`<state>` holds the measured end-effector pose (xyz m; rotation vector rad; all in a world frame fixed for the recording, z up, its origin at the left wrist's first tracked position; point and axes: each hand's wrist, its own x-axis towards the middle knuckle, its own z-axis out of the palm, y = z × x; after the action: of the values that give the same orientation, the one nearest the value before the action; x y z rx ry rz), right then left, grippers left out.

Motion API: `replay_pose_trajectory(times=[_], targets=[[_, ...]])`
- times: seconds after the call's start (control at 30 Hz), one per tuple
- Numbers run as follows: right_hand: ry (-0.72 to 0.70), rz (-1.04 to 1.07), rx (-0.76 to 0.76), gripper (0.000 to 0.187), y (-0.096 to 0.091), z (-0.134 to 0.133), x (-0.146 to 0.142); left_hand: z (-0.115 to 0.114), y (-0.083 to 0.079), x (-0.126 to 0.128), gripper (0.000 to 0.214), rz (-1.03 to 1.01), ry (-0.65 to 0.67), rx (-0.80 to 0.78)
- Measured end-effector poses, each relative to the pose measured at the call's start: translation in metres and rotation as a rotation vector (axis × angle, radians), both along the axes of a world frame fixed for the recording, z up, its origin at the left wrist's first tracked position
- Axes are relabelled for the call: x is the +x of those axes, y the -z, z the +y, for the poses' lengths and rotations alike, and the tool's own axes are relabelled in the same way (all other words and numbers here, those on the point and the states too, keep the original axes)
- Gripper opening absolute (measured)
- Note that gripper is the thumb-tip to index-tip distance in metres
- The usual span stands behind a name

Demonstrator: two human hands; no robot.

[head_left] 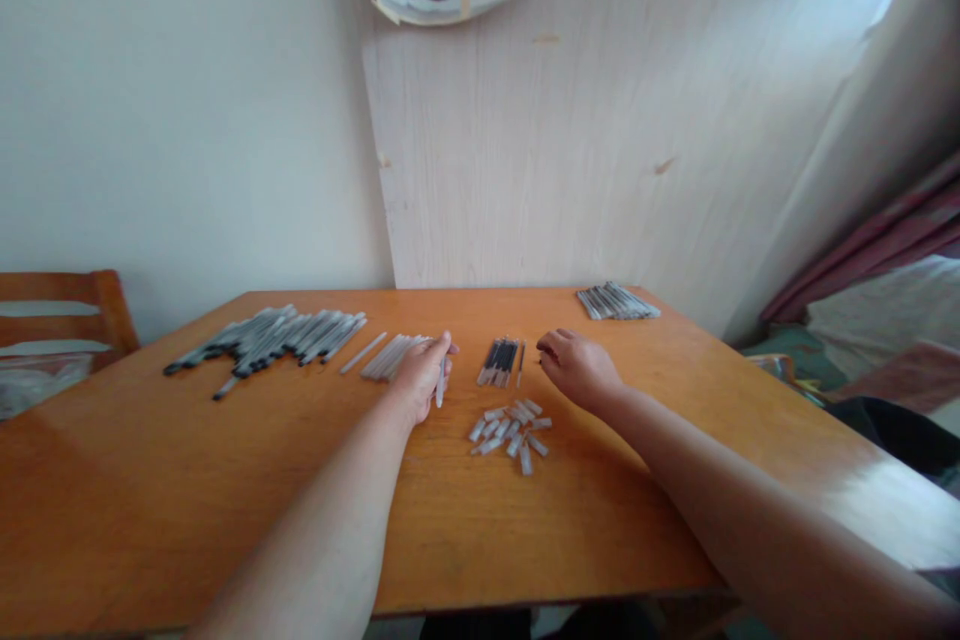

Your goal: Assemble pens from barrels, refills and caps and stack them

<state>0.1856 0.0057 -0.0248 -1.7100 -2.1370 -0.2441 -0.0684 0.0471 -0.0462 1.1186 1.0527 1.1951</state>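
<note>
Upright between the fingers of my left hand (pixel 425 378) is a whitish pen barrel (pixel 440 386). Just left of that hand, several similar pale barrels (pixel 386 360) lie side by side, with one more barrel (pixel 364 352) apart from them. My right hand (pixel 576 365) is over the table with its fingers curled together; a tiny dark bit shows at the fingertips, too small to name. Between my hands lies a row of black-filled pen refills (pixel 498 363), one refill (pixel 520 364) set slightly apart. Nearer me, short translucent caps (pixel 513 428) are scattered in a loose heap.
On the orange-brown wooden table (pixel 465 540), a large pile of pale tubes with black ends (pixel 277 335) spreads at the left. A bundle of grey pens (pixel 618 301) lies at the back right. A wall stands behind, and a wooden chair (pixel 112 310) is at left.
</note>
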Motion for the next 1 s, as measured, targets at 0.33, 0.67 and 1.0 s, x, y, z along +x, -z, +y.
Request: replay_pose_trajectory(times=[0.33, 0.67, 1.0], targets=[[-0.128, -0.406, -0.126, 0.025, -0.016, 0.016, -0.033, 0.001, -0.001, 0.003, 0.039, 0.041, -0.022, 0.001], [-0.219, -0.604, -0.166, 0.026, -0.020, 0.038, -0.038, 0.005, 0.003, 0.003, 0.039, 0.067, -0.038, 0.022], [-0.266, -0.630, -0.168, 0.021, -0.015, 0.053, -0.038, 0.004, 0.002, 0.004, 0.038, 0.089, -0.049, 0.023]])
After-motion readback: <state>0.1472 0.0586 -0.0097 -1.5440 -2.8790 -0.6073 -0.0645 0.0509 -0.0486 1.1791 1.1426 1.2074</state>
